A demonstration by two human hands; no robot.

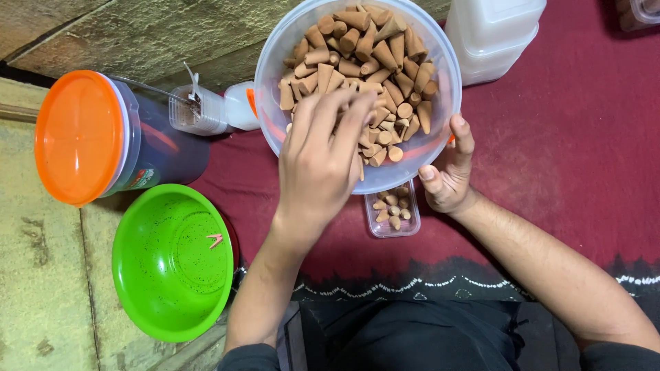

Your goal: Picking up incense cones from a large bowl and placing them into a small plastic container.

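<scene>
Over a dark red cloth (pixel 570 158) spread on the floor, a seated person works with both hands at a clear plastic tub (pixel 271 82) heaped with small tan cones (pixel 375 51). The left hand (pixel 320 161) reaches into the tub from its near side, fingers curled down among the cones as if pinching up a few; whether it actually grips any cannot be told, since the fingertips are buried in the pile. The right hand (pixel 447 175) cups the tub's near right rim, thumb raised against the wall, steadying it and holding nothing else.

Just beneath the tub's near edge sits a small clear rectangular box (pixel 393 213) with a handful of cones in it, partly covered by the tub. The step in hand looks like gathering cones from the tub, and the small box beside the hands appears to be where they go, which would call for a short, careful carry.

To the left lie an empty green bowl (pixel 172 264), a dark jar with an orange lid (pixel 79 137) on its side, and a small clear bottle (pixel 206 110). A white container (pixel 491 34) is cut off at the top edge. The person's face is out of view.
</scene>
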